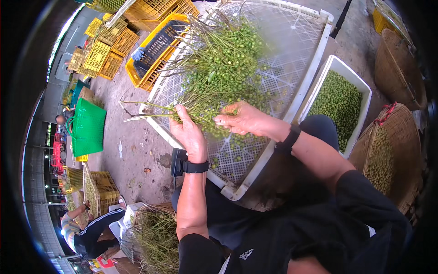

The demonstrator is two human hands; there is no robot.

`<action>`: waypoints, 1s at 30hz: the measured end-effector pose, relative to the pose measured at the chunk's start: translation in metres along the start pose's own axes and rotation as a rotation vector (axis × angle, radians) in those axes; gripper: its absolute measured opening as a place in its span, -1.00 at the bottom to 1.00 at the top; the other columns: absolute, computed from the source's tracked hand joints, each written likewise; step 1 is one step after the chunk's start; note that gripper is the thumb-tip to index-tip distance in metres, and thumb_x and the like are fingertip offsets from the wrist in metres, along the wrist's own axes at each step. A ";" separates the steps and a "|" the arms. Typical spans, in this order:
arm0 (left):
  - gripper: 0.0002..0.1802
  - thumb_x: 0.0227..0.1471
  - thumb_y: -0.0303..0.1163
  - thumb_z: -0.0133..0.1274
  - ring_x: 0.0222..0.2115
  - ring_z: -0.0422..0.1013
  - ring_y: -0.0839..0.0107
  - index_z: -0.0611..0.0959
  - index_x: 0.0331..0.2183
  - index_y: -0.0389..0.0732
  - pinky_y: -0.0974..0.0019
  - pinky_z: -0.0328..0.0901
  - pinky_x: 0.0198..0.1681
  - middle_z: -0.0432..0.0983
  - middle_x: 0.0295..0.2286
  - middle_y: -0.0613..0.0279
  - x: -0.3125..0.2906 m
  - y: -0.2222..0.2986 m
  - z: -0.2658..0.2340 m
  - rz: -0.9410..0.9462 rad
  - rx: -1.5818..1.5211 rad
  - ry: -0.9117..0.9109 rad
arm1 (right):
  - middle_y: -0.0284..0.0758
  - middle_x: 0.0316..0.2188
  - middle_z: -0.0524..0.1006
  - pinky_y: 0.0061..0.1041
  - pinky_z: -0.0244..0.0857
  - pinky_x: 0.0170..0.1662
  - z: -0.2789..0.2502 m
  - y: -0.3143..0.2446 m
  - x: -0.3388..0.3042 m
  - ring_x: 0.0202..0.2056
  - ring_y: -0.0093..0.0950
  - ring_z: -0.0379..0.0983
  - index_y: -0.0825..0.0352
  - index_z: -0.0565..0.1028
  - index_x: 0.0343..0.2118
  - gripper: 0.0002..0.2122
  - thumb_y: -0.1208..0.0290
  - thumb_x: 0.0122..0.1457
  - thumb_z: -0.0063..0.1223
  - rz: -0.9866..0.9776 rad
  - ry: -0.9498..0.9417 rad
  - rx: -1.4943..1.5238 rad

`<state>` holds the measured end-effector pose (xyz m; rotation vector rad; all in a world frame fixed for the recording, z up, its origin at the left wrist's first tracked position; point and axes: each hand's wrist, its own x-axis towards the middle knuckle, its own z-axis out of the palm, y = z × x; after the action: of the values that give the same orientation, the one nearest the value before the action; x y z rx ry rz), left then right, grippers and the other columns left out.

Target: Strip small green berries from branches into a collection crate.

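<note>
My left hand (187, 130) is closed round a bunch of thin fruit stems (153, 106), their bare ends sticking out to the left. My right hand (244, 119) has its fingers curled and pinched at the fruit-bearing end of the bunch, against small round green fruits (207, 122). Exactly what lies between those fingers is partly hidden. Below both hands is a white perforated plastic tray (292, 59) in a raised frame. A large heap of green-fruited stems (228, 59) covers its middle and far left, with loose fruits scattered near me.
At right stand a white box (323, 86) full of green fruits and wicker baskets (406, 141). Yellow crates (132, 75) and a green basket (89, 128) are at left. More stems (157, 237) are heaped by my left elbow; another person (86, 228) sits beyond.
</note>
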<state>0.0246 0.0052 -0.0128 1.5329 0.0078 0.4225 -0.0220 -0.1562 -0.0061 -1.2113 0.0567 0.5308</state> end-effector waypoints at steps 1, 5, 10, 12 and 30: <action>-0.73 0.15 -0.22 -0.10 -0.60 0.20 0.62 0.41 -0.32 -0.26 0.49 0.12 -0.61 0.32 -0.55 0.38 -0.001 0.003 0.001 -0.022 0.009 0.016 | -0.42 -0.61 0.35 -0.72 -0.18 -0.73 -0.001 0.001 -0.001 -0.74 -0.78 0.03 0.43 0.39 -0.25 -0.79 0.37 0.16 0.01 0.015 -0.015 0.010; -0.72 0.15 -0.23 -0.08 -0.53 0.15 0.64 0.44 -0.41 -0.27 0.49 0.11 -0.46 0.30 -0.55 0.41 -0.005 0.006 0.007 -0.029 0.003 0.056 | -0.41 -0.59 0.37 -0.72 -0.15 -0.73 -0.018 0.008 0.004 -0.74 -0.78 0.05 0.43 0.39 -0.23 -0.77 0.37 0.15 0.02 0.031 -0.275 0.242; -0.69 0.16 -0.24 -0.10 -0.47 0.21 0.58 0.45 -0.33 -0.35 0.45 0.18 -0.39 0.36 -0.48 0.31 0.000 -0.001 0.003 -0.100 0.103 0.050 | -0.37 -0.54 0.38 -0.71 -0.03 -0.69 -0.030 0.027 0.013 -0.68 -0.74 0.14 0.42 0.37 -0.16 -0.73 0.36 0.16 0.01 0.045 -0.238 0.295; -0.64 0.16 -0.24 -0.11 -0.43 0.24 0.53 0.45 -0.27 -0.42 0.41 0.22 -0.32 0.39 -0.43 0.24 0.006 -0.003 0.009 -0.002 0.020 0.041 | -0.37 -0.47 0.42 -0.72 0.08 -0.60 -0.029 0.009 -0.006 -0.61 -0.70 0.24 0.39 0.37 -0.18 -0.73 0.28 0.19 -0.05 -0.033 -0.389 0.278; -0.72 0.16 -0.26 -0.11 -0.51 0.16 0.55 0.41 -0.42 -0.31 0.41 0.14 -0.42 0.28 -0.54 0.35 -0.004 0.045 -0.001 0.106 0.299 0.098 | -0.45 -0.55 0.32 -0.78 -0.15 -0.69 -0.013 0.003 -0.004 -0.70 -0.80 0.01 0.38 0.39 -0.22 -0.81 0.38 0.21 -0.11 -0.165 -0.464 0.191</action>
<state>0.0085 0.0044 0.0298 1.8108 0.0696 0.6012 -0.0237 -0.1684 -0.0120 -0.8747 -0.3765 0.6337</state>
